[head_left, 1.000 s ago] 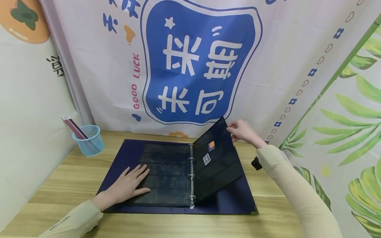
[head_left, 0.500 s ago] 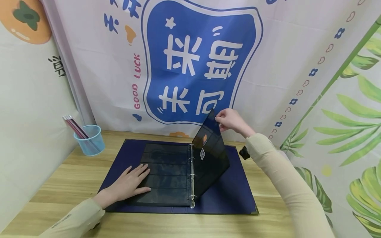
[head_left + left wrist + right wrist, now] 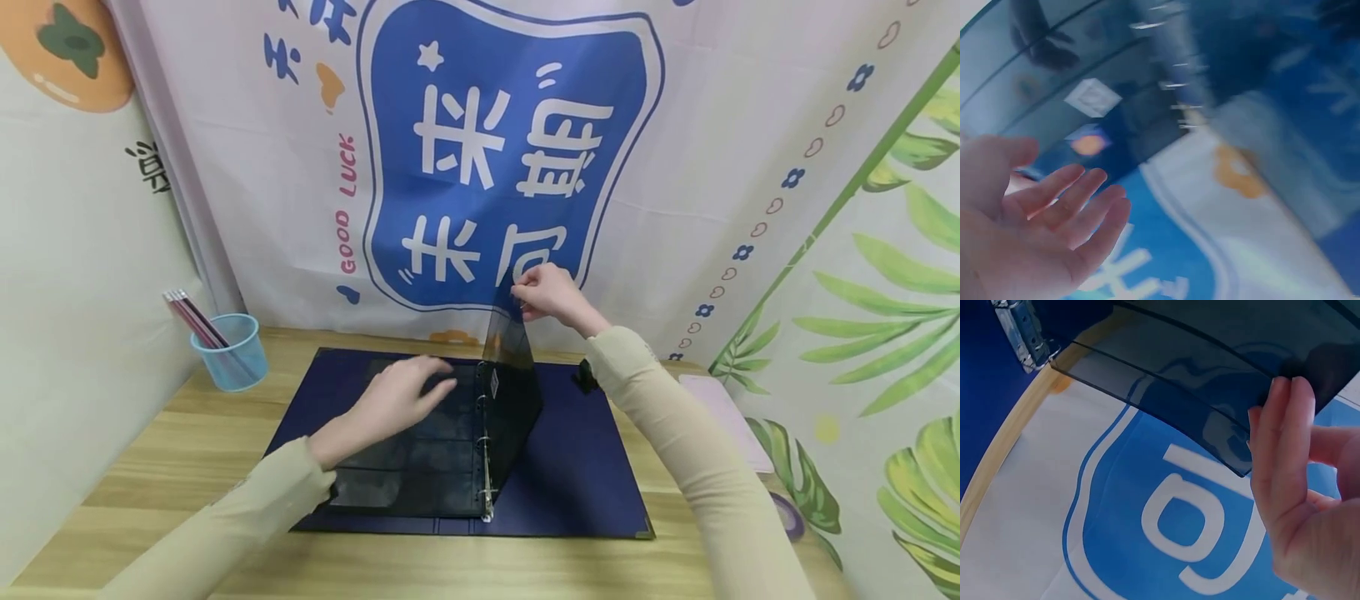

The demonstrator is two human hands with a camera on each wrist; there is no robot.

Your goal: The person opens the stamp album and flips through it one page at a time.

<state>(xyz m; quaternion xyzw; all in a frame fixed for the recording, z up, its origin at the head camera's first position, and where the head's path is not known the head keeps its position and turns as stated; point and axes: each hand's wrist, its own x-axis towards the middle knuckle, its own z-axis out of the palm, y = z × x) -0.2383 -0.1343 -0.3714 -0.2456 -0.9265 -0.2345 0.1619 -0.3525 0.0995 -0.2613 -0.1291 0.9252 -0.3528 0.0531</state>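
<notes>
A dark blue ring binder stamp album [image 3: 585, 475] lies spread on the table, with a black pocket page [image 3: 420, 492] flat on its left side. My right hand [image 3: 551, 293] pinches the outer top corner of another page [image 3: 513, 417], which stands nearly upright on the metal rings [image 3: 486, 467]. In the right wrist view this page [image 3: 1179, 381] is see-through. Two stamps show on it in the left wrist view: a whitish stamp [image 3: 1092, 98] and a purple-and-orange stamp [image 3: 1089, 144]. My left hand [image 3: 390, 408], fingers spread and loosely bent, hovers over the flat page, holding nothing.
A light blue mesh cup [image 3: 232, 354] with several pencils [image 3: 198, 323] stands at the table's back left. On the right are a pale pink flat thing [image 3: 723, 412] and a purple round thing [image 3: 787, 517], partly behind my right sleeve. Printed cloth [image 3: 300, 208] hangs behind the table.
My right hand has swung the page leftward, from leaning right to nearly upright. My left hand has lifted off the flat page and moved right and away from me.
</notes>
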